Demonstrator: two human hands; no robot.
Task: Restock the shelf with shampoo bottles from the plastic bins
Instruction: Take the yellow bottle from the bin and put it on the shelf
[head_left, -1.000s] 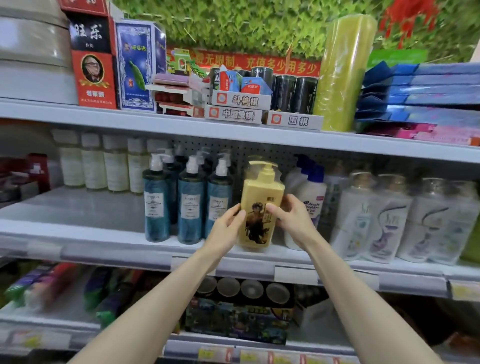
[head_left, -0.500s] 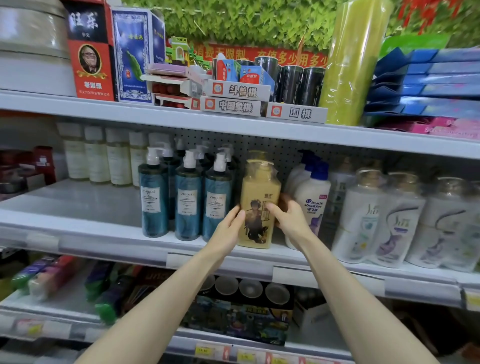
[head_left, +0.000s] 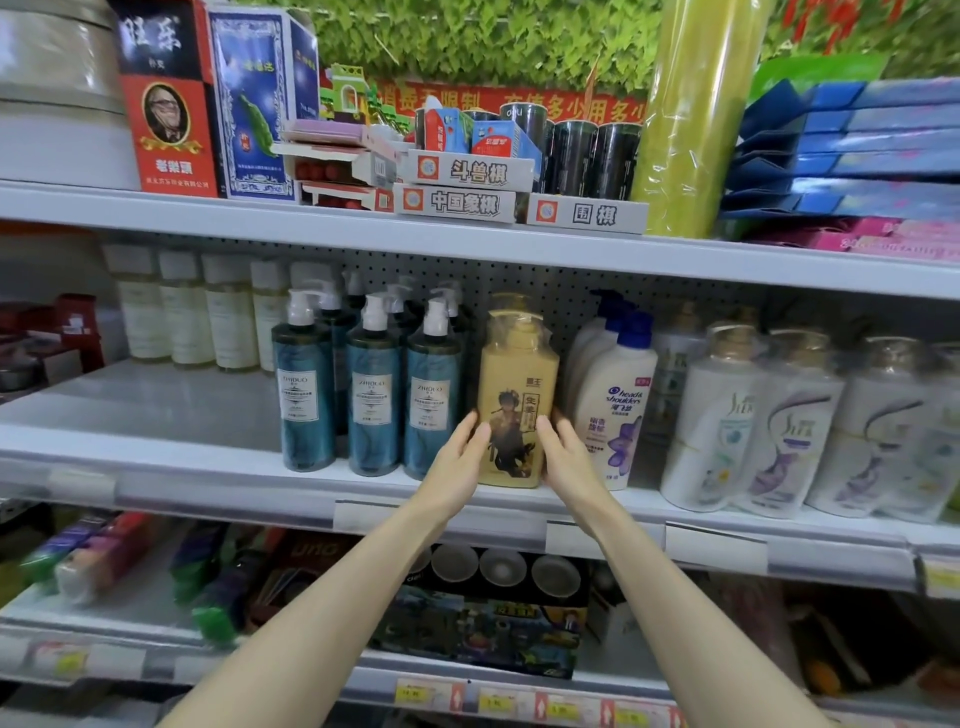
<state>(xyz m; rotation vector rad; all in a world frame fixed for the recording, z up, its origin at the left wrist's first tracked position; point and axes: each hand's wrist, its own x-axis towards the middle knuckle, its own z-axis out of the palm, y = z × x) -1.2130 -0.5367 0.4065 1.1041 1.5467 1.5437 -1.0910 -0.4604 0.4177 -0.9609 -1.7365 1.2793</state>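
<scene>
The yellow bottle (head_left: 517, 395) stands upright on the middle shelf (head_left: 182, 410), between teal pump bottles (head_left: 374, 400) on its left and a white bottle (head_left: 615, 410) on its right. The left hand (head_left: 460, 460) and right hand (head_left: 569, 462) clasp its lower sides, fingers curled round it. Pegboard (head_left: 519, 280) backs the shelf. Game boxes (head_left: 467, 171) lie on the shelf above.

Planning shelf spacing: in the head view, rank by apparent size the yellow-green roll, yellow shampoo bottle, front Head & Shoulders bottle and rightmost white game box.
1. yellow-green roll, top cut off.
2. yellow shampoo bottle and Head & Shoulders bottle: alike, unranked.
3. white game box.
</scene>
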